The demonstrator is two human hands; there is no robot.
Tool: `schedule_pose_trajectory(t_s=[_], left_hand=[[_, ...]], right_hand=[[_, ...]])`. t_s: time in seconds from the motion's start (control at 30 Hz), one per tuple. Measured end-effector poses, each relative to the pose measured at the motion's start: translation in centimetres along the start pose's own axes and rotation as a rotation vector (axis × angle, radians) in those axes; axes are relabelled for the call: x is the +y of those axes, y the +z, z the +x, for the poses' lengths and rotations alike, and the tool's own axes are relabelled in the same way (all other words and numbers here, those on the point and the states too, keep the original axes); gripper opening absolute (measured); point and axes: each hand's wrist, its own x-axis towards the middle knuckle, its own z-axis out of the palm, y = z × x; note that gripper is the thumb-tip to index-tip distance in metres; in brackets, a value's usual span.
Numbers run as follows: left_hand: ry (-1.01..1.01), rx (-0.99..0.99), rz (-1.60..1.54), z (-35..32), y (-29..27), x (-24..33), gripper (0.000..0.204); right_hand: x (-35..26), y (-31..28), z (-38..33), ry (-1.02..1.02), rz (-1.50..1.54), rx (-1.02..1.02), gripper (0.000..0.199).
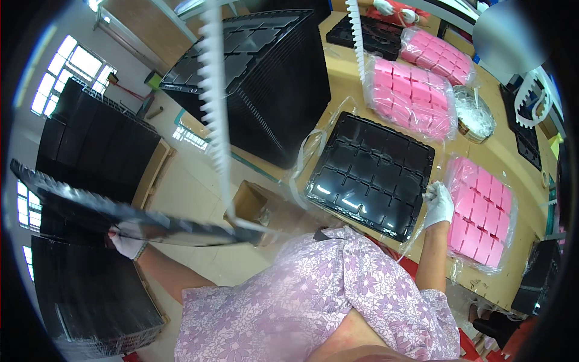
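Observation:
Both my hands wear white gloves with some fingertips bare. My left hand (128, 240) is closed on a thin black plastic tray (151, 222), held tilted out to my left above stacked trays and smeared by motion. My right hand (439, 205) rests at the right edge of a black moulded tray (371, 175) with square compartments, which lies on the table in front of me. Its fingers are bent together, and whether they pinch the tray's rim or clear film there is hard to see. Right beside it lies a film-wrapped pink foam block (480, 214).
A tall stack of black trays (283, 90) stands at the table's left. Beyond are two more wrapped pink blocks (410, 96) and a tub of clear film (474, 117). Wrapped stacks (96, 289) sit on pallets at left, near a cardboard box (250, 205). White toothed strips (214, 102) hang overhead.

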Motion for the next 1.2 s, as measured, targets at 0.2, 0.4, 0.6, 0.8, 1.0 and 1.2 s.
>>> schedule_pose_trajectory(t_s=[0.2, 0.4, 0.6, 0.8, 1.0, 1.2], left_hand=[[-0.042, 0.591, 0.205, 7.2, 4.7, -7.4, 0.027], [-0.339, 0.647, 0.350, 20.2, 12.2, -15.9, 0.035], [-0.504, 0.703, 0.810, 30.6, 7.4, -20.9, 0.029], [-0.358, 0.819, 1.171, 33.7, 8.0, -24.3, 0.081], [-0.334, 0.689, 1.283, 34.2, 9.1, -24.9, 0.044], [-0.273, 0.705, 1.270, 33.8, 11.2, -26.7, 0.029]], right_hand=[[0.1, 3.2, -0.8, -0.043, -0.071, -0.079, 0.024], [0.2, 6.1, -2.9, -0.080, -0.084, -0.134, 0.022], [1.0, 5.0, -4.2, -0.106, -0.069, -0.121, 0.023], [1.5, 2.8, -4.1, -0.079, -0.073, -0.037, 0.026], [1.6, 4.0, -4.3, -0.090, -0.054, -0.054, 0.026], [0.9, 9.1, -5.5, -0.177, -0.086, -0.186, 0.027]])
